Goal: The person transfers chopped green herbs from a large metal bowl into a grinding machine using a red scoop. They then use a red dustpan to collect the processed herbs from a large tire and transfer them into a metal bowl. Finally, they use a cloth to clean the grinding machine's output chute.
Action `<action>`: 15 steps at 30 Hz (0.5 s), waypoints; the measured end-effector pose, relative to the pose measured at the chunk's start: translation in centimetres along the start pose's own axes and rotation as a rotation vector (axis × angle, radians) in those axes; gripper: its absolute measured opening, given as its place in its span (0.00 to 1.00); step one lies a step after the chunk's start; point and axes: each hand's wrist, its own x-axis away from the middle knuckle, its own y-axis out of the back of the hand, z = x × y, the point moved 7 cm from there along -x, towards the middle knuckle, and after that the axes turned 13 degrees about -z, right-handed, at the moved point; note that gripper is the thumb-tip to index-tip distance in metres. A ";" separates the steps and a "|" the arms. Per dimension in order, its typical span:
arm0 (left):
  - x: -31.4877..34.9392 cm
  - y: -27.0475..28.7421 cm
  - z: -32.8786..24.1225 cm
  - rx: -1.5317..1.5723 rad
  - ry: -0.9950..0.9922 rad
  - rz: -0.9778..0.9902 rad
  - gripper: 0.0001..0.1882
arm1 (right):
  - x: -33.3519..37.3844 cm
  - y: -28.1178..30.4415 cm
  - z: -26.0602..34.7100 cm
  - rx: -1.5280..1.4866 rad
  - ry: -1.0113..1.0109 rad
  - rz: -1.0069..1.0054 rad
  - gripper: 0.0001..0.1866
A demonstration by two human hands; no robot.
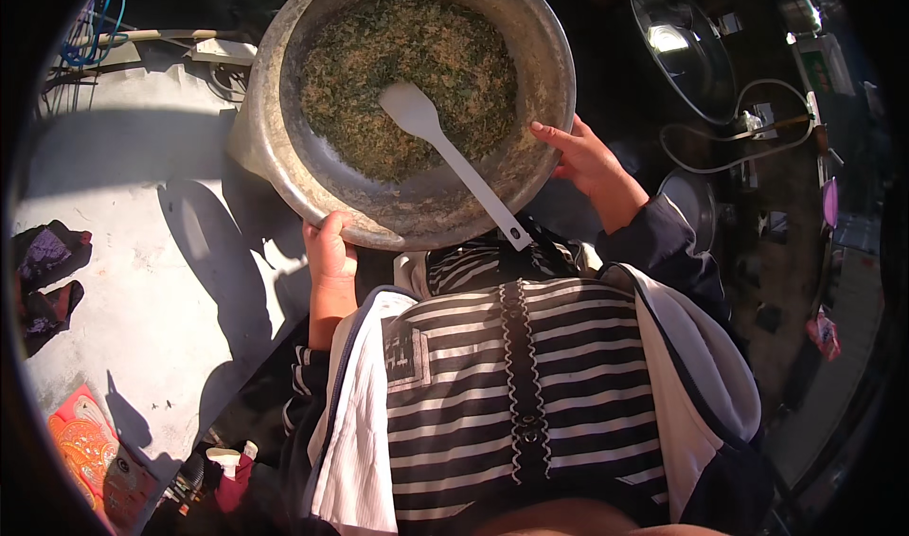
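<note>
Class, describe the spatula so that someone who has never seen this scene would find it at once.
Find the large metal pot that the left hand and right hand hold by its rim. Inside, the spatula rests its blade on the green-brown mix, its handle running out over the near rim. Smooth and pale, it stands out from the grainy mix.

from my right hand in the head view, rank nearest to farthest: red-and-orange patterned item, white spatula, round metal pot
1. round metal pot, touching the right hand
2. white spatula, left of it
3. red-and-orange patterned item, far lower left
</note>
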 end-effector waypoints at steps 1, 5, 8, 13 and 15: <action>1.0 -1.7 0.6 -0.009 -0.004 0.015 0.17 | -0.6 2.2 -0.2 -0.010 0.009 -0.003 0.32; 3.5 -6.9 1.4 -0.179 0.060 0.137 0.17 | -0.5 7.5 0.2 -0.060 0.045 -0.130 0.27; 6.9 -10.6 4.2 -0.157 0.081 0.206 0.23 | -1.1 13.9 0.2 -0.019 0.127 -0.156 0.26; 15.2 -17.6 13.0 -0.144 0.187 0.300 0.35 | -2.6 28.3 -0.3 0.004 0.101 -0.153 0.23; 14.6 -17.6 13.7 -0.132 0.256 0.359 0.40 | -1.6 28.8 -0.6 -0.079 0.099 -0.184 0.21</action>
